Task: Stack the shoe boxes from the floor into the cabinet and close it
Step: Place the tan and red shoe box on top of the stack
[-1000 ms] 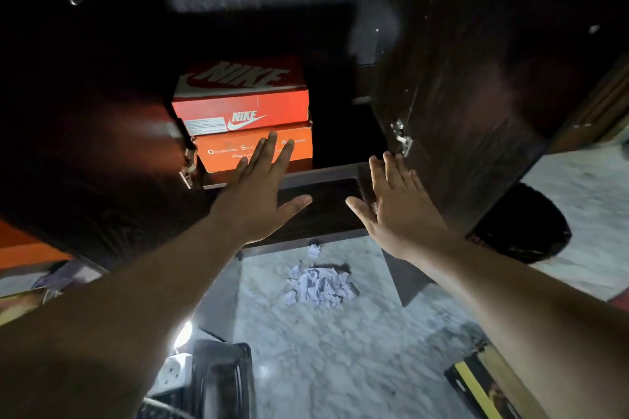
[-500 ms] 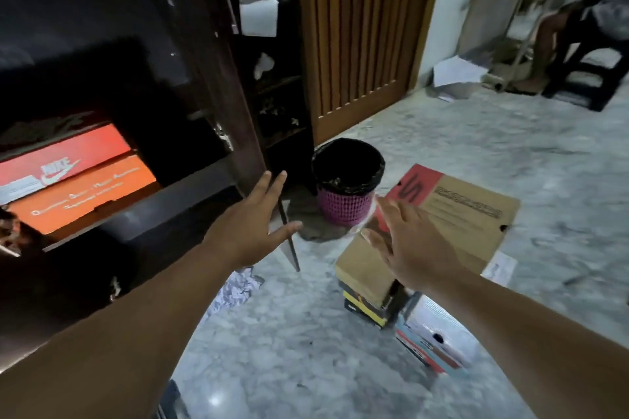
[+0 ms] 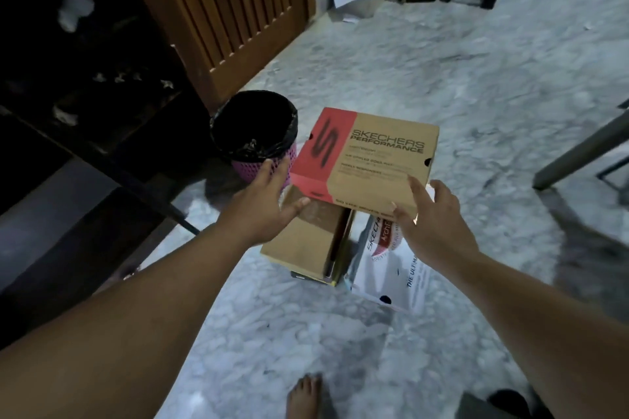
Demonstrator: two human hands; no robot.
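Observation:
A brown Skechers shoe box (image 3: 374, 160) with a red end lies tilted on top of a plain brown box (image 3: 299, 245) on the marble floor. A white Skechers box (image 3: 388, 269) lies beside them on the right, and a dark box with a yellow edge peeks out underneath. My left hand (image 3: 262, 204) grips the top box's near left corner, thumb under the lid edge. My right hand (image 3: 432, 224) holds its near right corner, index finger on the lid. The dark cabinet (image 3: 85, 112) stands open at the left, its inside too dark to read.
A pink bin (image 3: 253, 133) with a black liner stands between the cabinet and the boxes. A slatted wooden door (image 3: 231, 3) is behind it. A grey furniture leg (image 3: 585, 150) slants in at the right. My bare foot (image 3: 304, 398) is on the floor below.
The view swung right from the cabinet shelf with the orange boxes to the floor pile. Both open hands moved down and took hold of the top Skechers box.

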